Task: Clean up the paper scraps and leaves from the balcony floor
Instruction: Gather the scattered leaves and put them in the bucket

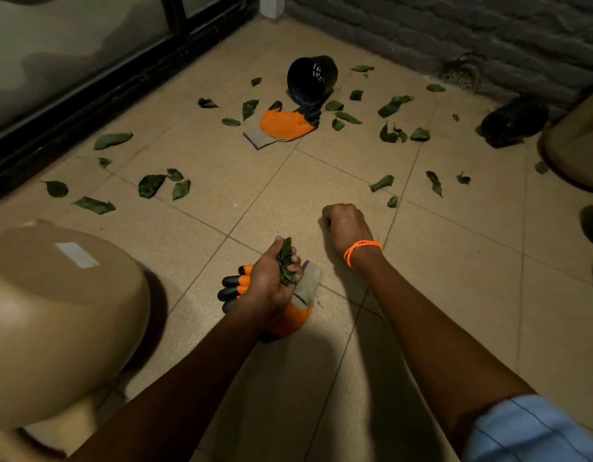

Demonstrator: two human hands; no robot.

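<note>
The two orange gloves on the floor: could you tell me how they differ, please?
The near glove lies partly under the left hand, which grips a bunch of leaves; the far glove lies untouched beside the tipped black pot. Their cuffs point opposite ways. Both are orange with black fingertips.

Matt beige tiles [321, 181] are seen across the floor. Around the black plastic pot [311, 78], smooth green leaves [150, 185] are scattered, faintly glossy. Just before the pot, a glove [286, 123] is shown with rubbery orange coating and grey cloth cuff. Behind the pot, rough grey brick [455, 28] is seen.
</note>
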